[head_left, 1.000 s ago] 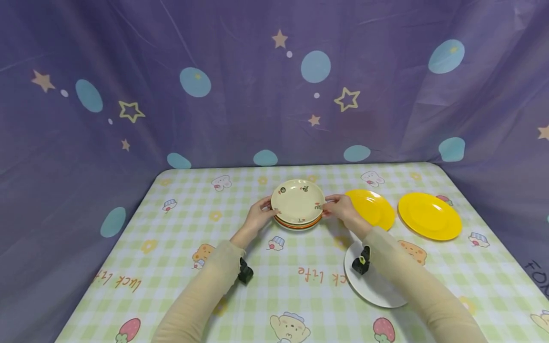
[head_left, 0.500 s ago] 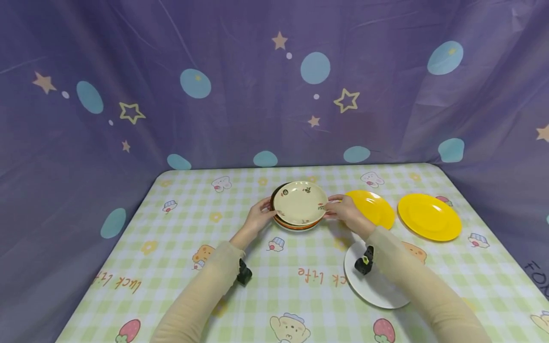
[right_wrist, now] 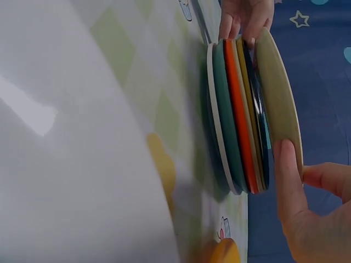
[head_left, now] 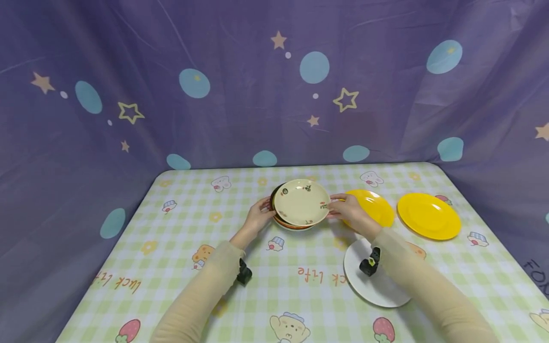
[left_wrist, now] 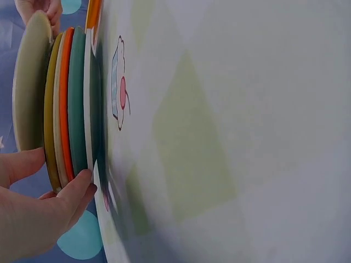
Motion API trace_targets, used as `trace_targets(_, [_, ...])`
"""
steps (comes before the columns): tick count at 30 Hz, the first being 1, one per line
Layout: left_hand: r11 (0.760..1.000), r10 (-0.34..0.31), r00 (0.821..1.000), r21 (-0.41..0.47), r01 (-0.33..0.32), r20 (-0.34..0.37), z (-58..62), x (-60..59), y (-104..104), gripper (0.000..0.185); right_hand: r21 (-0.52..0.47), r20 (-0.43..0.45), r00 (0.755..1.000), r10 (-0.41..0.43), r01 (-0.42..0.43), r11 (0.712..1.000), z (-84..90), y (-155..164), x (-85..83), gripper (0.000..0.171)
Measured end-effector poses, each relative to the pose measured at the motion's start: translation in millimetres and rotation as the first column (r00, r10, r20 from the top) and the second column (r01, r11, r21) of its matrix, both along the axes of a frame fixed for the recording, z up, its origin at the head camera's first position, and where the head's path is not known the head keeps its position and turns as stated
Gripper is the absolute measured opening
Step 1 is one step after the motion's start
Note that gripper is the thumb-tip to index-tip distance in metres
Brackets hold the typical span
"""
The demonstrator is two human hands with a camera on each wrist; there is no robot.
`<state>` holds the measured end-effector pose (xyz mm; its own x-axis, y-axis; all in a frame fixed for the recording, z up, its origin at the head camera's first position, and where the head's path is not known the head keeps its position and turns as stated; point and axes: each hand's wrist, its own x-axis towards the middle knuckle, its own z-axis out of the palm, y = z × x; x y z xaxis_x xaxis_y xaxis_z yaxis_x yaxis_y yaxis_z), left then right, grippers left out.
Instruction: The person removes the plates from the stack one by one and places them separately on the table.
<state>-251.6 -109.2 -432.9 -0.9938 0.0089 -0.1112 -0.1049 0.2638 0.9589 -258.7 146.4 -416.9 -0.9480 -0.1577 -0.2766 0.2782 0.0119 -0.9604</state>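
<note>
— How did you have hold of it?

— Your left hand (head_left: 257,215) and right hand (head_left: 349,208) pinched opposite edges of the cream plate (head_left: 301,202), thumbs on the rim, fingers curled beneath. It sat tilted on top of the stack of plates (head_left: 293,222), mid-table, its right edge raised clear of the ones below.

— How far along did that look?

— I judged the top plate barely lifted and not yet clear of the stack; five or so still lay beneath. Two yellow plates (head_left: 429,215) and a white plate (head_left: 377,281) lay singly to your right.

— What were they like?

— Round, shallow, glossy and hard. The cream one carried small printed motifs; below it showed dark, mustard, orange, teal and white rims. The checked tablecloth (head_left: 180,247) looked smooth.
</note>
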Motion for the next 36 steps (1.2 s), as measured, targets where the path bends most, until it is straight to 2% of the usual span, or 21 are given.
trace_targets(6, [1.000,-0.007,1.000,0.008,0.007,-0.005,-1.7,-1.6,-1.1,0.055,0.054,0.030,0.999,-0.024,0.022,0.998,7.3,5.7,2.8,0.047])
trace_targets(14, [1.000,-0.004,1.000,0.012,0.004,-0.009,0.1,-0.9,-1.0,0.056,0.085,0.008,1.000,0.007,-0.008,0.996,12.2,19.3,10.4,0.047])
trace_targets(23, [1.000,-0.007,1.000,0.015,0.007,-0.006,0.7,-0.3,-1.2,0.054,0.117,0.006,1.000,-0.012,0.011,0.993,17.6,37.9,22.6,0.048])
trace_targets(30, [1.000,0.004,1.000,0.029,-0.004,0.005,0.6,-0.8,-0.5,0.055,0.081,0.011,1.000,-0.008,0.007,0.997,19.3,54.9,30.5,0.052])
trace_targets(36, [1.000,0.015,0.999,0.022,-0.016,0.028,-0.7,-1.1,-0.1,0.055,0.096,0.017,1.000,-0.011,0.009,0.995,19.6,70.6,40.3,0.055])
